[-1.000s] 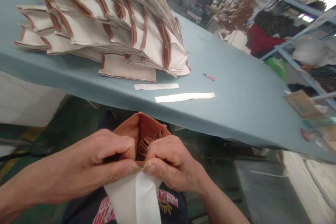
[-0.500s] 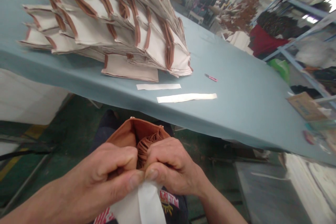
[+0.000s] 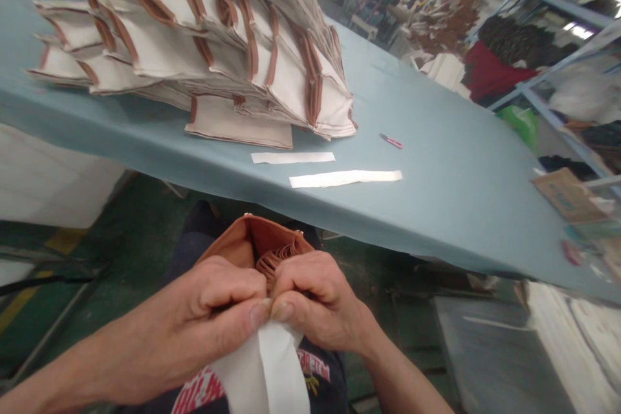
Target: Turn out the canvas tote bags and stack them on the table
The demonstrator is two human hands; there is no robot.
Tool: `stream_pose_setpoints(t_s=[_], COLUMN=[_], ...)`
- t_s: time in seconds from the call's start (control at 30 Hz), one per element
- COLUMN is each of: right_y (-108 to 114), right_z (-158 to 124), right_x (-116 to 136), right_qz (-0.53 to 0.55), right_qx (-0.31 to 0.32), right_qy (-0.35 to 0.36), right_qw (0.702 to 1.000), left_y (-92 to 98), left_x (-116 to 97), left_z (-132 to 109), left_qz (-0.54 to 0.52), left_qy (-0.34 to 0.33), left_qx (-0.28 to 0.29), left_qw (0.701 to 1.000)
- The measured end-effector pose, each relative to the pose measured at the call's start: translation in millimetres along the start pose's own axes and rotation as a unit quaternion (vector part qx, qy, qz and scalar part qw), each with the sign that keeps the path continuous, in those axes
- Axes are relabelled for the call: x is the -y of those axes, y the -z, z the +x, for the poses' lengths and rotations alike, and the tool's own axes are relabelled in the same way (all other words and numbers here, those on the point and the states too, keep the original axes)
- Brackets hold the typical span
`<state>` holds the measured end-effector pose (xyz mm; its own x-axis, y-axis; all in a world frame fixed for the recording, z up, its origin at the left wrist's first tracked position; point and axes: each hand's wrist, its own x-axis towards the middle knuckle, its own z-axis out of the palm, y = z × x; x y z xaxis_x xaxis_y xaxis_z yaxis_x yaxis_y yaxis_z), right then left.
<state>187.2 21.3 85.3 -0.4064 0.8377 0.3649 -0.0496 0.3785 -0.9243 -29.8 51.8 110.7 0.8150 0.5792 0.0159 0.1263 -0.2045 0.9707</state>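
Over my lap, my left hand (image 3: 213, 297) and my right hand (image 3: 317, 297) are closed side by side, thumbs on top and nearly touching. Both pinch a brown and white fabric bag piece (image 3: 279, 365), whose white side hangs down toward me. Beyond my fingers its brown part (image 3: 228, 242) stands up with a corner, and the material is bunched into tight folds. My curled fingertips are hidden beneath the hands. On the table lie two white strips, a shorter one (image 3: 293, 158) and a longer one (image 3: 345, 178).
The blue-covered table (image 3: 436, 200) runs across in front of me. A large pile of white pieces with brown edging (image 3: 194, 45) covers its left part. A small pink-handled tool (image 3: 391, 141) lies to the right. Shelving (image 3: 557, 84) and a cardboard box (image 3: 565, 194) are at far right.
My left hand has shifted slightly right, so the two thumbs are closer together. The grip on the fabric bag piece continues, and the view has moved a little.
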Motion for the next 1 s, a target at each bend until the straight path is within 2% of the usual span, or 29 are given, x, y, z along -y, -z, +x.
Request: stream_pose_setpoints(t_s=[0.2, 0.33, 0.43, 0.67, 0.83, 1.0], right_y=[1, 3, 3, 5, 6, 7], right_z=[0, 1, 1, -1, -1, 1], right_x=[-2, -2, -3, -6, -4, -2], right_qz=[0.039, 0.029, 0.035, 0.037, 0.038, 0.023], right_qx=[0.012, 0.029, 0.024, 0.015, 0.002, 0.0], right_qy=[-0.058, -0.098, -0.1, -0.11, -0.104, -0.141], right_qw=[0.997, 0.994, 0.994, 0.993, 0.994, 0.99], left_y=[-14.6, -18.1, -20.0, -20.6, -19.3, -21.8], left_x=[5, 6, 10, 15, 14, 16], left_z=[4, 5, 4, 6, 6, 6], left_qz=[-0.078, -0.062, -0.058, -0.085, -0.061, -0.129], left_qy=[-0.012, -0.004, -0.019, -0.014, 0.014, 0.052], left_qx=[-0.048, -0.07, -0.093, -0.071, -0.086, -0.081], left_qw=[0.996, 0.996, 0.994, 0.994, 0.994, 0.987])
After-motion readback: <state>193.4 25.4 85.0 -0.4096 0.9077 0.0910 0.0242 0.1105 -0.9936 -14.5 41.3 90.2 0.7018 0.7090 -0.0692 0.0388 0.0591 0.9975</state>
